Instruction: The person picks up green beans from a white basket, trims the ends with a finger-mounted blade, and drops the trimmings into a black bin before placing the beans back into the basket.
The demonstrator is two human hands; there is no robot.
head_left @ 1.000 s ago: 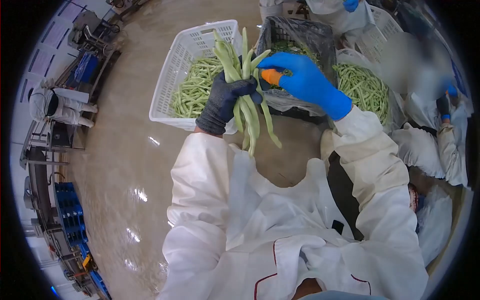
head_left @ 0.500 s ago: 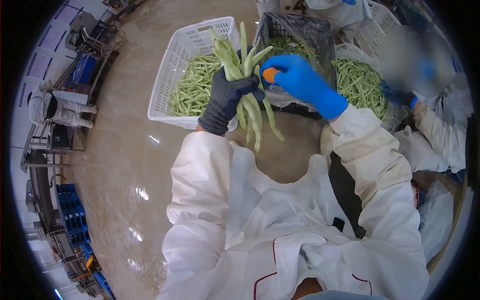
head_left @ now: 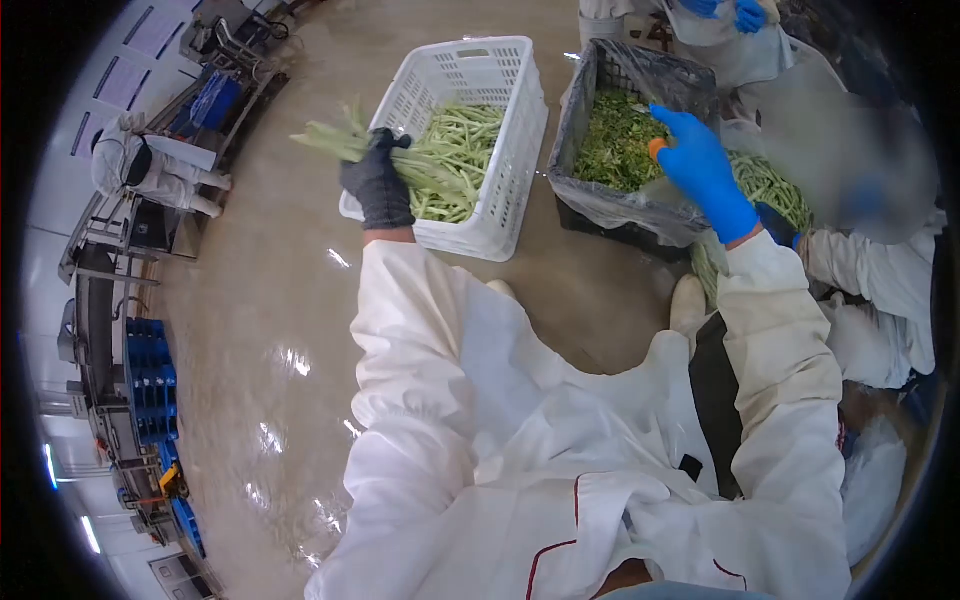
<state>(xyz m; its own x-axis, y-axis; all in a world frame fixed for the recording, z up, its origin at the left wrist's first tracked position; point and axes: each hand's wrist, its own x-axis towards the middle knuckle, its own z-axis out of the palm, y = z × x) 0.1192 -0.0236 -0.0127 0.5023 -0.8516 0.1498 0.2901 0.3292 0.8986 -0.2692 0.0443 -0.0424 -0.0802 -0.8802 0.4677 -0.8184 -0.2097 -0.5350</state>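
Observation:
My left hand (head_left: 380, 182), in a dark grey glove, is closed round a bunch of long green beans (head_left: 335, 142) at the left side of a white perforated crate (head_left: 523, 150). More green beans (head_left: 455, 150) lie in that crate. To the right, my right hand (head_left: 700, 165), in a blue glove, is over the near right part of a black crate (head_left: 612, 192) lined with clear plastic. A small orange piece (head_left: 656, 148) shows between its thumb and fingers; the rest of it is hidden in the grip. Green trimmings (head_left: 615, 140) fill the lined crate.
More green beans (head_left: 770, 190) lie in a plastic-lined container at the right, where a co-worker's sleeve (head_left: 845, 262) reaches in. Another person's blue gloves (head_left: 748, 14) show at the top right. Wet floor (head_left: 290, 300) spreads to the left, with machinery (head_left: 100, 330) along the wall.
My hands have moved apart. The left took the beans left and over the white crate's side; the right moved right with the orange piece. The view has shifted.

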